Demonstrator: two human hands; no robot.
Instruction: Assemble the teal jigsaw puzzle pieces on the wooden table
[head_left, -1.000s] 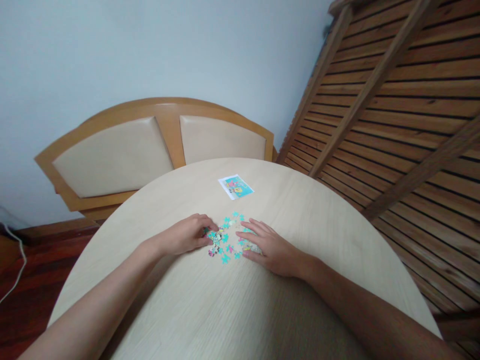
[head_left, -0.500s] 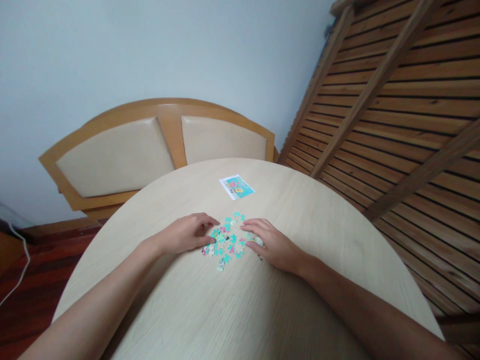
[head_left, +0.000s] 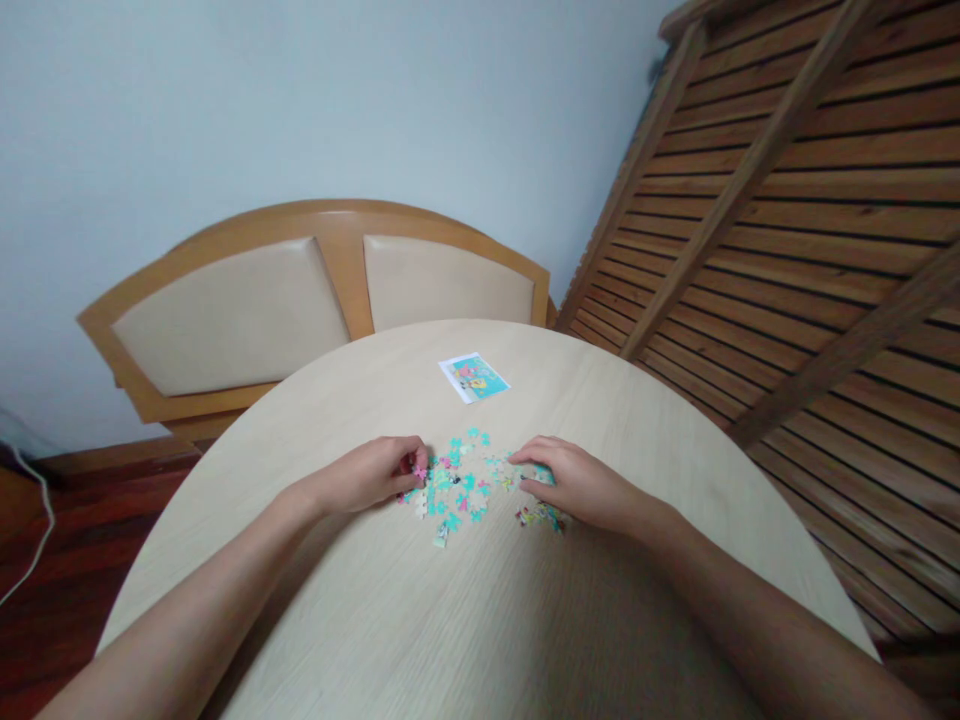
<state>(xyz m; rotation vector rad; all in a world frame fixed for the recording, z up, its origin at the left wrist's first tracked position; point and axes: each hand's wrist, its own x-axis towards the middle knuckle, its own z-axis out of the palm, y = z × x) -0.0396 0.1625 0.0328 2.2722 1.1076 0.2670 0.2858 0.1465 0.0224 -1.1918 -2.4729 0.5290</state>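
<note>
Several small jigsaw pieces (head_left: 459, 483), mostly turquoise with some pink and yellow, lie scattered on the round pale wooden table (head_left: 480, 610). My left hand (head_left: 375, 473) rests at the left edge of the scatter, fingers curled, pinching a pink piece at its fingertips. My right hand (head_left: 581, 486) lies palm down on the right side, fingers bent over a small cluster of pieces (head_left: 538, 516) that shows under its palm.
A small picture card (head_left: 474, 377) lies farther back on the table. Behind the table stands a wooden bench back with two beige cushioned panels (head_left: 315, 300). A slatted wooden frame (head_left: 795, 230) leans at the right. A white cable (head_left: 30, 540) runs over the dark floor at left.
My right hand has slid to the right, dragging a cluster of pieces out of the pile. My left hand has curled its fingers onto a pink piece. The scatter has spread wider.
</note>
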